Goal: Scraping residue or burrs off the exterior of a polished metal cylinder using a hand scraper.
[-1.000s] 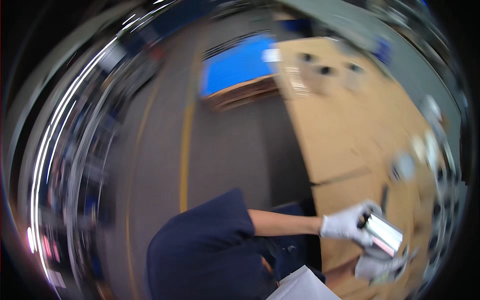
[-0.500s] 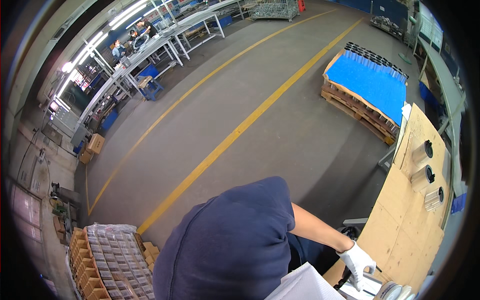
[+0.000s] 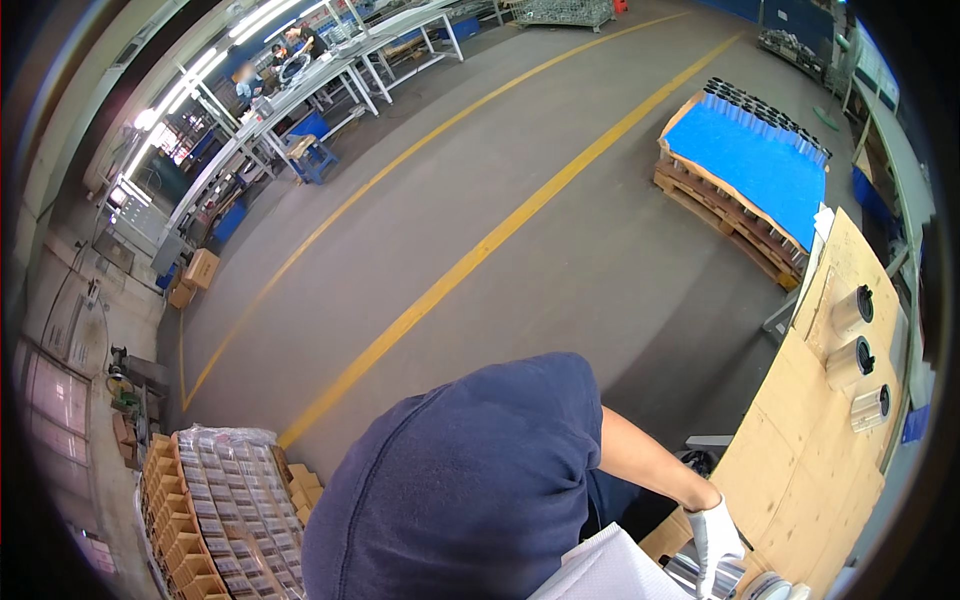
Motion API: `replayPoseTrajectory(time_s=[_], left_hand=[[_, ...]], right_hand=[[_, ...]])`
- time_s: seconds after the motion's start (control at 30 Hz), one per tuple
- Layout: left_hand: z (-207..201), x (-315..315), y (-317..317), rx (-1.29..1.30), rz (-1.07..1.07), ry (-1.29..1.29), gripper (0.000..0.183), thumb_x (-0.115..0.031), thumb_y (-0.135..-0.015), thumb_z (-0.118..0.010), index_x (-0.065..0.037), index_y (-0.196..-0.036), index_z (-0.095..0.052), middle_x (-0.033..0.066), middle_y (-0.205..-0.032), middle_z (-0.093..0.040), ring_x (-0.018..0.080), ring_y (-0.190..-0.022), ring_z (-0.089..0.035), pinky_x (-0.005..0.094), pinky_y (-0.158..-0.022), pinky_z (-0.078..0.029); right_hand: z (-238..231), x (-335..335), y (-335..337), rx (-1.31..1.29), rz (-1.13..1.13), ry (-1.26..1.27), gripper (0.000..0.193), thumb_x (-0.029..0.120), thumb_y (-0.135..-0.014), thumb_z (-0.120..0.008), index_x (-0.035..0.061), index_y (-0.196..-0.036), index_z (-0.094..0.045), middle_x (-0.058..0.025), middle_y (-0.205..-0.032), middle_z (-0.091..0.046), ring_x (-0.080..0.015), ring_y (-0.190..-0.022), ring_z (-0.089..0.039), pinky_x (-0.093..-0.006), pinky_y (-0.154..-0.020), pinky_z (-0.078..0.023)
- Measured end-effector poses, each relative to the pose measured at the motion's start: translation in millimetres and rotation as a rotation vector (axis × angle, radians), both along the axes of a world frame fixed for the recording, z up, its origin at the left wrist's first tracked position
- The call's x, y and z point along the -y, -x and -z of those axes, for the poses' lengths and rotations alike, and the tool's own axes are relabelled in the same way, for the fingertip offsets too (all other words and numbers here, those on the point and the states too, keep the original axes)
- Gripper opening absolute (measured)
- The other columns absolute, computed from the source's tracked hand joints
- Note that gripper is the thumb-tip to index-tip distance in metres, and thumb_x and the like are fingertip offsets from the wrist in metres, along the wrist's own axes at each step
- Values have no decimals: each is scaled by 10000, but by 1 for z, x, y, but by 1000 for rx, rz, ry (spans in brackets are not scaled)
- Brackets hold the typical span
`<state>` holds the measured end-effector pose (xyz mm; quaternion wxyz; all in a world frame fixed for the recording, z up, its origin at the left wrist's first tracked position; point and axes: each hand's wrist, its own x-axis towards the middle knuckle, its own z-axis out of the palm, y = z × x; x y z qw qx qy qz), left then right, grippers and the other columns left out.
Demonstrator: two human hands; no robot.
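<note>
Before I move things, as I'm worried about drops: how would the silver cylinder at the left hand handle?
The silver cylinder probably feels stiff, since it looks metallic. Its shiny, reflective wall may slip under the gloved left hand. If pushed, its rounded side might roll.

Navy shirt [image 3: 470, 490] with 1 dark, curved seam [image 3: 368, 472] and a short, creased sleeve [image 3: 572, 420]. 1 white glove [image 3: 716, 535], ending at the wrist, covers the left hand [image 3: 714, 550].

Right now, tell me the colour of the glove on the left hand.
White; the glove shows best in the head view.
</note>
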<state>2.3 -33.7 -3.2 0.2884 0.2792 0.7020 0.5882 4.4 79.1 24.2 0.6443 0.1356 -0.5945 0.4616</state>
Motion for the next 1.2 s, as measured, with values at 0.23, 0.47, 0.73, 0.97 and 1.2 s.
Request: replayPoseTrajectory(time_s=[0.23, 0.47, 0.73, 0.97, 1.2], left_hand=[[2, -13, -15, 96, -107, -622, 195, -242, -877, -663, -50, -875, -631, 35, -734, -537, 140, -713, -436, 292, -670, -412], [6, -30, -9, 248, -252, -366, 740, -446, -661, -793, 24, -1153, -502, 147, -997, -596, 224, -888, -562, 333, -765, -466], [27, -42, -1, 224, -341, -374, 693, -389, -579, -857, -42, -1083, -532, 106, -978, -625, 213, -892, -600, 318, -758, -488], [15, -42, 3, 154, -135, -377, 554, -351, -642, -778, -31, -1031, -548, 124, -1008, -588, 207, -924, -573, 321, -771, -473], [48, -29, 22, 571, -239, -733, 409, -303, -978, -439, -34, -1286, -450, 78, -1201, -551, 148, -1113, -528, 284, -924, -448]], right_hand=[[19, -9, 0, 10, -31, 52, 191, 96, -888, -554, -86, -849, -594, -199, -796, -572, -251, -695, -536, -342, -619, -439], [61, -18, 12, 168, -230, 176, 208, 129, -900, -535, -72, -941, -568, -196, -869, -576, -252, -736, -554, -336, -649, -455], [79, -22, 15, 334, -509, 343, 261, 167, -914, -514, -57, -1047, -538, -193, -952, -580, -253, -784, -575, -329, -684, -474], [80, -76, -13, 455, -510, 506, 323, 199, -926, -495, -43, -1139, -512, -190, -1025, -584, -254, -826, -594, -323, -714, -490], [33, -88, -104, 541, 38, 597, 241, 211, -960, -469, 5, -1060, -543, -121, -830, -615, -178, -686, -569, -284, -604, -462]])
